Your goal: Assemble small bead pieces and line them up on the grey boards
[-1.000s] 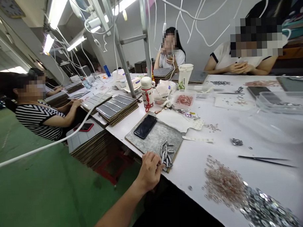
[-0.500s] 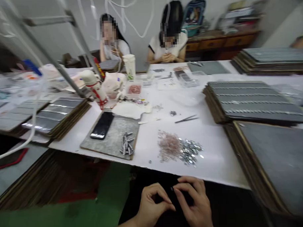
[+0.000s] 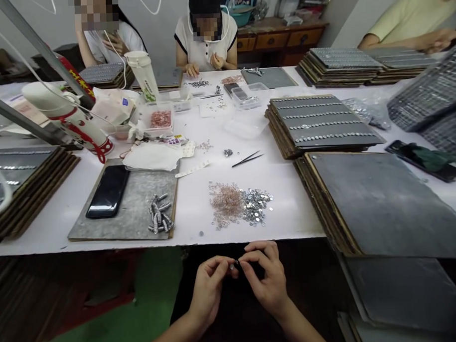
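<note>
Both hands off the table, near edge, over the lap. Left hand [image 3: 209, 286] and right hand [image 3: 267, 279] pinch one tiny part [image 3: 232, 265] between fingertips. Risk: a slip drops it to the floor, far from the pile [image 3: 238, 204].

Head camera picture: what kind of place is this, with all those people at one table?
Probably a small hand-assembly workshop. Stacked grey boards hold rows of tiny metal parts, loose pink and silver pieces lie heaped on the shared white table, with tweezers nearby.

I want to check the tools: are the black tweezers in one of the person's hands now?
No, the tweezers lie on the white table, apart from the left hand and right hand.
</note>
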`<state>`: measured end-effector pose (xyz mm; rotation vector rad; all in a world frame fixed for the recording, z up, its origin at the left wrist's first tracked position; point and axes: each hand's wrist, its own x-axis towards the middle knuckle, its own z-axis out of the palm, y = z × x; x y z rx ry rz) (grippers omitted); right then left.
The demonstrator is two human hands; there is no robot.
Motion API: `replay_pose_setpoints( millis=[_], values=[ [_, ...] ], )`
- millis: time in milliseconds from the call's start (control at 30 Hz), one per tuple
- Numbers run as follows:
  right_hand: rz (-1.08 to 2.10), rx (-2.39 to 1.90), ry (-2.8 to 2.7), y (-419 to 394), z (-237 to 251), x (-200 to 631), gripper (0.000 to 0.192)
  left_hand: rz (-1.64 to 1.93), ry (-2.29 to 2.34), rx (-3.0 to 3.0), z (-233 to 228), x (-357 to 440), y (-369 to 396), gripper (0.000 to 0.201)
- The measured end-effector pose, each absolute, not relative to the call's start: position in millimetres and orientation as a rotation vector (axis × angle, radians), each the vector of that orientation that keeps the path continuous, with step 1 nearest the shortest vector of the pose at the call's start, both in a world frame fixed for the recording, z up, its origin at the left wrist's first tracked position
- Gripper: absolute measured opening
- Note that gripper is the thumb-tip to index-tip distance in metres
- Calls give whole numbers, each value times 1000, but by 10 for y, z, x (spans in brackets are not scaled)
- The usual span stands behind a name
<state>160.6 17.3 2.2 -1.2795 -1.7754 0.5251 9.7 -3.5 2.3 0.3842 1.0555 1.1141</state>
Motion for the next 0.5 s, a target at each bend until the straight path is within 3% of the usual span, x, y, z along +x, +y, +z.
replay_pose_setpoints(
  millis=[500],
  values=[
    [577,-1309,-1839,148,-3,1548,11,1087,1009,316,27,34,18,20]
  ],
)
